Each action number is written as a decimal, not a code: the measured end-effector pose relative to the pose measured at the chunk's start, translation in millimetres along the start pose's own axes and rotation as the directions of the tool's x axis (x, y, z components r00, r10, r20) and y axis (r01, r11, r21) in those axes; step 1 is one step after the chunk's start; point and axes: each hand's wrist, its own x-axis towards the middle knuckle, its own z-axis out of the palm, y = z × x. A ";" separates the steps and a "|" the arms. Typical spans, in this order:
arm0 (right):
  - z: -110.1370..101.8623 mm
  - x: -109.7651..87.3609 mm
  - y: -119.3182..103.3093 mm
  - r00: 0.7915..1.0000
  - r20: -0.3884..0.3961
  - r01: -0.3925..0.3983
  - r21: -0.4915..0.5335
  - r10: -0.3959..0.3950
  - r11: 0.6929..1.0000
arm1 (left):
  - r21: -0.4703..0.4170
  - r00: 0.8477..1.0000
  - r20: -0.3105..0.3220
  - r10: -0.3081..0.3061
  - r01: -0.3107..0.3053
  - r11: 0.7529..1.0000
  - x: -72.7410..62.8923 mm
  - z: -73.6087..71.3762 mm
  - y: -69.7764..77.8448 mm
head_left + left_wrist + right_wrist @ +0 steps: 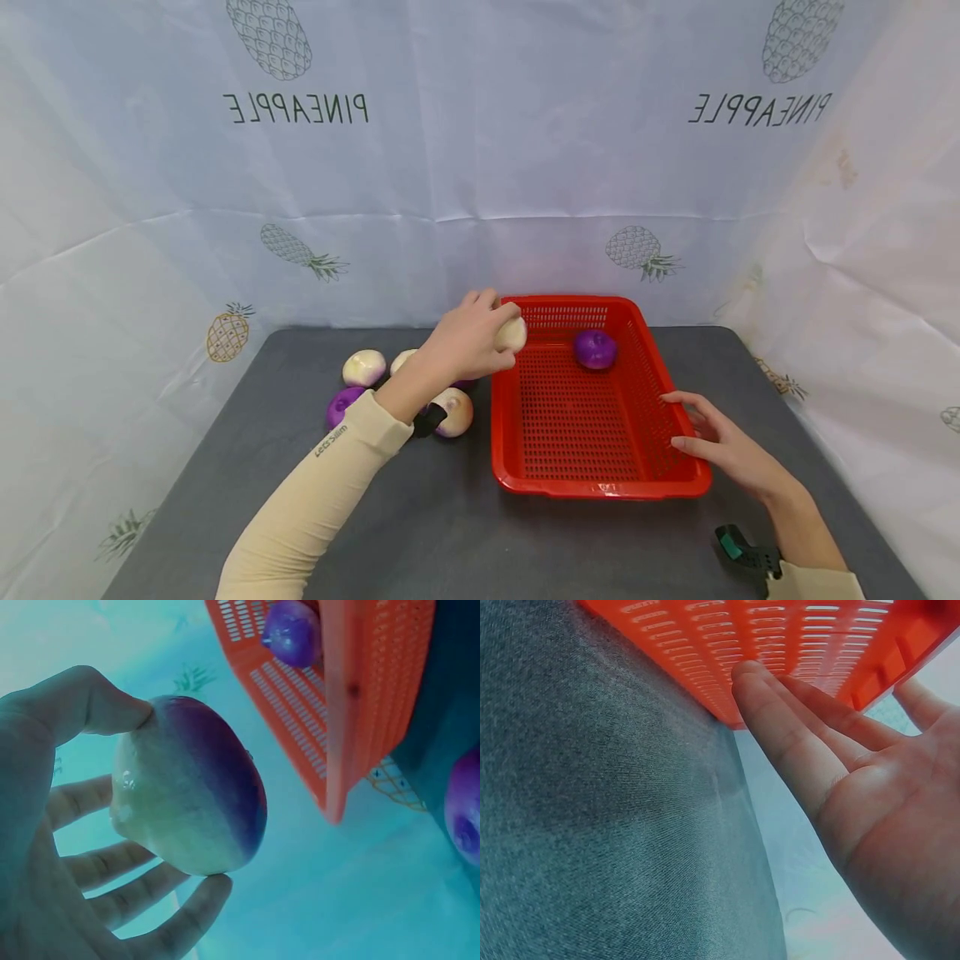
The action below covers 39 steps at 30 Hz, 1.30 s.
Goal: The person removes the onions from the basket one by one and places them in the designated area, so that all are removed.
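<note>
My left hand [474, 335] holds a white-and-purple turnip [512, 335] up at the left rim of the red basket [504, 433]. In the left wrist view the thumb presses on top of this turnip [191, 784] and the fingers curl beneath it. Inside the basket, toward the back right, lies another turnip [596, 349], purple side up. My right hand [723, 446] grips the basket's right rim: thumb and a fingertip come over the edge, while the right wrist view shows other fingers [795, 742] along the slotted outer wall.
Left of the basket several turnips lie on the dark grey table [420, 533], among them a white one [364, 367], a purple one [343, 406] and a pale one [453, 412]. The left forearm partly covers the group. A pineapple-print curtain [480, 167] hangs behind.
</note>
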 end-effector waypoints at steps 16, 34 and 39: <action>-0.9 0.6 1.3 1.000 0.004 0.013 0.007 -0.013 1.000 | -0.043 0.997 -0.073 0.026 -0.029 0.999 -62.3 7.6 -19.9; 0.8 2.9 1.6 1.000 0.002 0.005 0.016 -0.005 1.000 | -0.054 0.987 -0.147 0.064 -0.073 0.996 -118.0 47.5 -26.0; 0.5 2.3 0.2 1.000 0.007 0.011 0.017 -0.011 1.000 | -0.045 0.992 -0.107 0.068 -0.074 0.996 -129.5 59.2 -23.2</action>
